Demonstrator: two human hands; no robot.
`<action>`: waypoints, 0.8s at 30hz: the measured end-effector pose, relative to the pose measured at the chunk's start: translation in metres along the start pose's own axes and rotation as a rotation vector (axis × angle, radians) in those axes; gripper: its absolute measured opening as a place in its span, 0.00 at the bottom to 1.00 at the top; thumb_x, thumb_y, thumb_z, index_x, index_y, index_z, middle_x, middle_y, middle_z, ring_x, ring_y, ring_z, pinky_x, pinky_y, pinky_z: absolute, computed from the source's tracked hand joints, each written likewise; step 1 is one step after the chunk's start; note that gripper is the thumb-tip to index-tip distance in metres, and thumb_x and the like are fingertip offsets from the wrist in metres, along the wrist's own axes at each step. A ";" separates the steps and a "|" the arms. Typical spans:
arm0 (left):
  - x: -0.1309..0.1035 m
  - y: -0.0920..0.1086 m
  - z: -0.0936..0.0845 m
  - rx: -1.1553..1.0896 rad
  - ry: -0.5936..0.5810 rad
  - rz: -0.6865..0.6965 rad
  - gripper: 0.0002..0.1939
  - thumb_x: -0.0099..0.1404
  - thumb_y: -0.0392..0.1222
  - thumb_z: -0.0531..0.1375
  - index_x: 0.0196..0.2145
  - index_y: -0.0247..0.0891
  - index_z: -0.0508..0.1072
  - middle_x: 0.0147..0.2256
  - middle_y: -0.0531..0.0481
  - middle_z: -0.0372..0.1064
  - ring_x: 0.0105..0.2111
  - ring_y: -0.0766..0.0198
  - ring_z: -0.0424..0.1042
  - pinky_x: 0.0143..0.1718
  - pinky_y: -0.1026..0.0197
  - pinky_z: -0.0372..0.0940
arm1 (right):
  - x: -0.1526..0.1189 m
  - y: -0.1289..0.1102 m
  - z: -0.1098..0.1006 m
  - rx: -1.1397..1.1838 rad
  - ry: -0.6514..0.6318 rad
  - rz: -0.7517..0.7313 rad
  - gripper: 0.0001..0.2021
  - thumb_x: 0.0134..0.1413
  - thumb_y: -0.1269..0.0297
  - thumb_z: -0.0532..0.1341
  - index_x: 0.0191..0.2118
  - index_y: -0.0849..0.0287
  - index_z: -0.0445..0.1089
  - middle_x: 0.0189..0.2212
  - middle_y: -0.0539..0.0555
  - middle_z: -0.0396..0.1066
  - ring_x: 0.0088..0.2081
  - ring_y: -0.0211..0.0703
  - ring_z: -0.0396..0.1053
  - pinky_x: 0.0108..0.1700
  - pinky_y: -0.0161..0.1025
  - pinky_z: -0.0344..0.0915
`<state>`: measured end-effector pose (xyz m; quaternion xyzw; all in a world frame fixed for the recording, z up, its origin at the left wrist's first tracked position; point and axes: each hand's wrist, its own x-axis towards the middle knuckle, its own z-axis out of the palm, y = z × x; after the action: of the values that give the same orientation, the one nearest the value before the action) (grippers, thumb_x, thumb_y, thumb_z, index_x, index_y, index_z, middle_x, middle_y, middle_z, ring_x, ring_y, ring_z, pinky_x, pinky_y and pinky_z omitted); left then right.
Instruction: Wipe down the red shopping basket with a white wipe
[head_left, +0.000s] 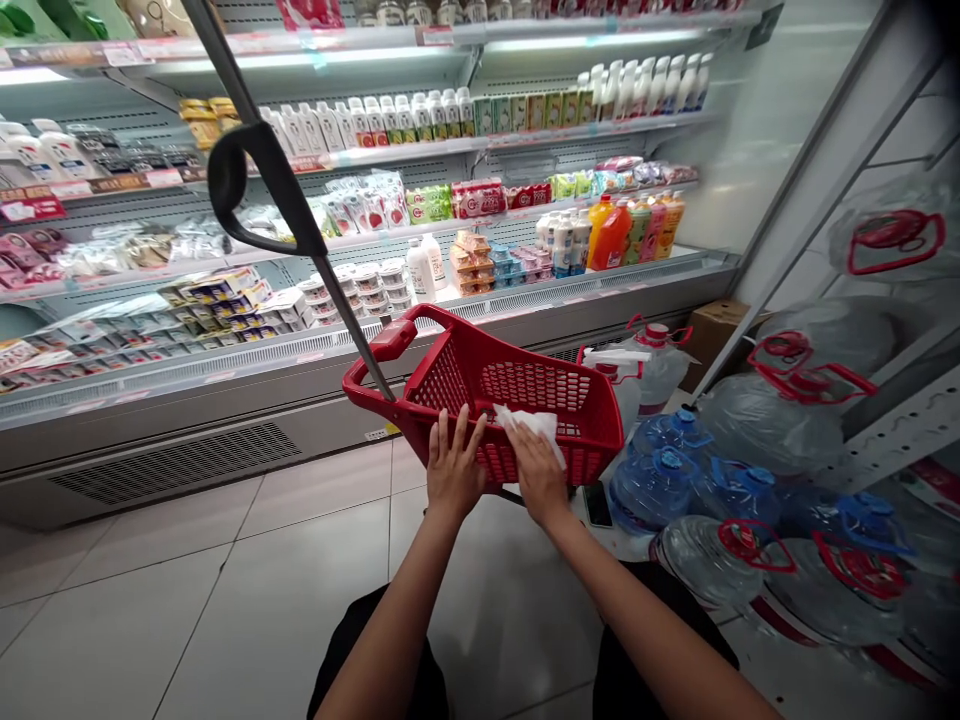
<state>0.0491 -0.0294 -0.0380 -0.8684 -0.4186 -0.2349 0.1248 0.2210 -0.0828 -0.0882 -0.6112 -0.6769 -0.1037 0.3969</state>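
A red plastic shopping basket (pixel 525 385) with perforated walls and a long dark pull handle (pixel 345 300) stands in front of me. On its near side rests my left hand (pixel 454 470), fingers spread and extended, holding nothing. Just to the right, my right hand (pixel 538 470) presses a white wipe (pixel 555 428) against the near rim, fingers over it. Part of the wipe hangs over the rim into the basket. The side of the basket under my hands is partly hidden.
A refrigerated display case (pixel 300 390) full of bottles and cartons runs behind the basket. Large water bottles (pixel 660 480) crowd the right, with a spray bottle (pixel 616 365) and a phone (pixel 598 505) near them. Tiled floor (pixel 315 560) lies below.
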 end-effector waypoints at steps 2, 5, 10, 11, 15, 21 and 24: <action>0.000 -0.004 -0.005 0.012 -0.010 0.002 0.48 0.59 0.37 0.63 0.75 0.49 0.53 0.76 0.53 0.42 0.76 0.42 0.38 0.75 0.40 0.37 | 0.010 -0.012 0.007 0.020 -0.029 -0.036 0.43 0.62 0.82 0.45 0.78 0.52 0.34 0.73 0.53 0.56 0.74 0.47 0.52 0.75 0.56 0.51; 0.004 -0.022 -0.018 0.024 -0.014 0.026 0.46 0.62 0.37 0.59 0.76 0.47 0.50 0.75 0.53 0.43 0.74 0.50 0.47 0.76 0.46 0.32 | 0.006 -0.004 0.001 0.039 -0.055 -0.107 0.43 0.61 0.83 0.45 0.78 0.51 0.35 0.73 0.52 0.56 0.74 0.46 0.52 0.75 0.54 0.52; 0.017 -0.062 -0.039 0.070 0.069 -0.017 0.37 0.67 0.40 0.56 0.73 0.43 0.58 0.75 0.47 0.45 0.74 0.51 0.48 0.76 0.42 0.27 | -0.019 0.033 -0.018 0.001 0.005 -0.110 0.41 0.63 0.83 0.43 0.78 0.50 0.37 0.72 0.53 0.59 0.72 0.46 0.55 0.73 0.55 0.54; 0.018 -0.066 -0.040 0.075 0.074 -0.023 0.36 0.67 0.40 0.57 0.72 0.43 0.60 0.75 0.46 0.47 0.74 0.50 0.48 0.76 0.41 0.27 | -0.023 0.036 -0.020 -0.009 0.022 -0.093 0.41 0.63 0.82 0.44 0.78 0.50 0.38 0.71 0.53 0.59 0.72 0.46 0.56 0.73 0.55 0.54; 0.019 -0.065 -0.039 0.060 0.076 -0.045 0.34 0.63 0.41 0.61 0.67 0.40 0.68 0.73 0.43 0.53 0.73 0.46 0.51 0.76 0.40 0.33 | -0.021 0.028 -0.015 -0.022 0.057 -0.026 0.40 0.64 0.81 0.45 0.78 0.49 0.40 0.71 0.53 0.60 0.72 0.48 0.58 0.74 0.56 0.53; 0.017 -0.053 -0.041 0.009 0.091 -0.037 0.41 0.59 0.35 0.61 0.70 0.38 0.63 0.71 0.41 0.57 0.72 0.45 0.54 0.76 0.40 0.40 | 0.021 -0.026 0.010 0.076 0.016 -0.069 0.38 0.64 0.81 0.45 0.77 0.53 0.47 0.70 0.54 0.63 0.72 0.45 0.57 0.74 0.53 0.52; 0.015 -0.050 -0.045 -0.038 0.116 -0.029 0.46 0.60 0.31 0.59 0.74 0.39 0.52 0.72 0.42 0.55 0.72 0.48 0.53 0.75 0.41 0.43 | 0.052 -0.063 0.028 0.208 -0.013 -0.094 0.34 0.65 0.78 0.46 0.75 0.54 0.53 0.69 0.54 0.63 0.71 0.45 0.58 0.74 0.52 0.53</action>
<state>0.0044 -0.0065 0.0094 -0.8494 -0.4185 -0.2946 0.1289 0.1552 -0.0410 -0.0500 -0.5348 -0.7146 -0.0475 0.4484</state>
